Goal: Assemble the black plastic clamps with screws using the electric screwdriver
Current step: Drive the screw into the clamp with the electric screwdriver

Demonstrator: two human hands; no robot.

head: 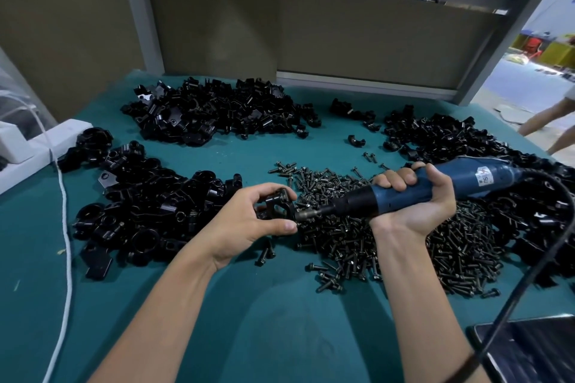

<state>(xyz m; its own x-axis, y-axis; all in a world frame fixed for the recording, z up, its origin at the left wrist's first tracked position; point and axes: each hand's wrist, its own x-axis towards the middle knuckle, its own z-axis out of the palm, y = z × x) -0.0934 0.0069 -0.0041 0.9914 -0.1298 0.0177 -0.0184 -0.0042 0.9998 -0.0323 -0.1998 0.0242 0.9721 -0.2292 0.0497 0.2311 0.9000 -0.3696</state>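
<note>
— What's crowding the bench (249, 305)?
— Heaps of black parts (211, 112) at back, left and right; screws (389, 236) mid-bench; a white cord (67, 227) by the left edge.
— The clamp (278, 204)?
— Glossy black, over the screws' left edge, pinched by thumb and fingers of the left hand (261, 221). Fingers of the right hand (413, 199) wrap the blue screwdriver (435, 188), tip touching it.
— Room?
— Bare bench along the near edge.

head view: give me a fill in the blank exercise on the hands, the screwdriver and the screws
1. The right hand grips a ____ electric screwdriver.
2. The left hand holds a black ____ at the screwdriver's tip.
3. The pile of screws lies beneath the ____ hand.
Missing words: blue; clamp; right.
</note>
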